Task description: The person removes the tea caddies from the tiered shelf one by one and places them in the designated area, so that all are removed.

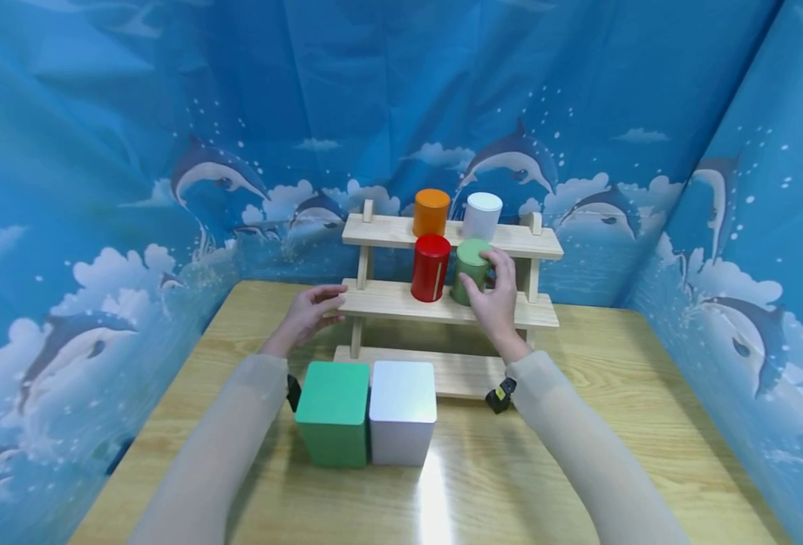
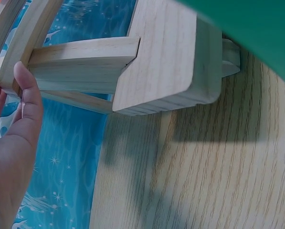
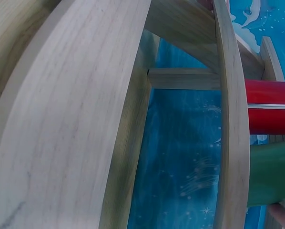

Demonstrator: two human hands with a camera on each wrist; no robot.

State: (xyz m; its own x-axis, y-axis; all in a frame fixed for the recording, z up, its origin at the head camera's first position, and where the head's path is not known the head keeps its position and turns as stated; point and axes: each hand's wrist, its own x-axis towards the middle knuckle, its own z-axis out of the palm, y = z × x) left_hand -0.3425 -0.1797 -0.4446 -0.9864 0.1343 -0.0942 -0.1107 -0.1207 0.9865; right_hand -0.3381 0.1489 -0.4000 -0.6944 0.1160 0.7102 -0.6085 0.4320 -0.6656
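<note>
My right hand (image 1: 499,299) grips a green cylindrical can (image 1: 469,284) standing on the middle tier of a wooden three-tier shelf (image 1: 401,303). Thumb and fingers lie on the can's sides. Immediately left of it stands a red can (image 1: 431,269) with a pale vertical line on its side. At the left end of that same tier, my left hand (image 1: 311,312) pinches the board; the left wrist view shows fingers at the tier's end (image 2: 11,81). In the right wrist view, the green can and red can show at the right edge, with only a bit of my hand.
On the top tier are an orange can (image 1: 431,213) and a white can (image 1: 483,216). A green box (image 1: 335,412) and a white box (image 1: 403,412) stand side by side on the wooden table (image 1: 524,484), before the shelf. A dolphin-print curtain (image 1: 387,98) hangs behind.
</note>
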